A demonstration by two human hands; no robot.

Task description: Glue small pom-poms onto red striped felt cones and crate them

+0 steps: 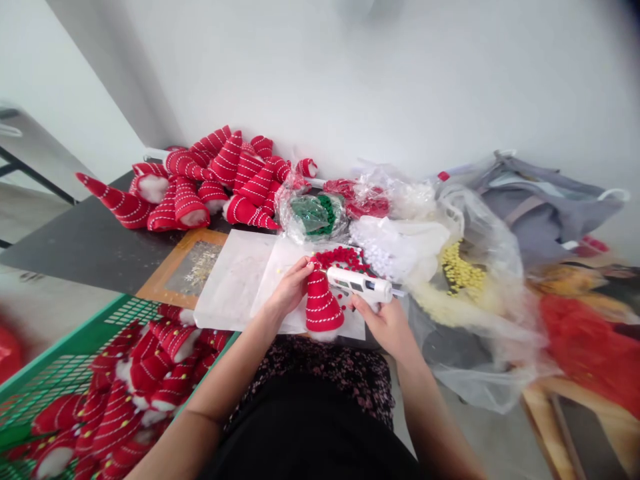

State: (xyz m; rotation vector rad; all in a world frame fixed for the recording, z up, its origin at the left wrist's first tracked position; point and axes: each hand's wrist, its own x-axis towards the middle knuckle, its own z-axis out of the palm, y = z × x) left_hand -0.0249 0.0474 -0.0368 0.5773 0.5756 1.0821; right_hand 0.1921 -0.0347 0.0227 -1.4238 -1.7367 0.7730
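Note:
My left hand [295,285] pinches the upper part of a red stuffed cone hat [324,303] with white stitched stripes. The hat hangs with its wide end and white stuffing toward me. In my right hand [385,323] is a white glue gun [361,283], its nozzle pointing left at the hat's upper part. Whether the nozzle touches the fabric I cannot tell. Behind the hat, small red pom-poms [340,257] lie on white paper [237,277], with a few loose ones beside the hat.
Red striped hats [255,175] are piled at the back left. A green basket [65,347] at lower left holds more hats. Plastic bags with green pom-poms [320,212], white pom-poms [387,257] and yellow pom-poms [463,270] stand behind and right. A grey bag [540,207] lies far right.

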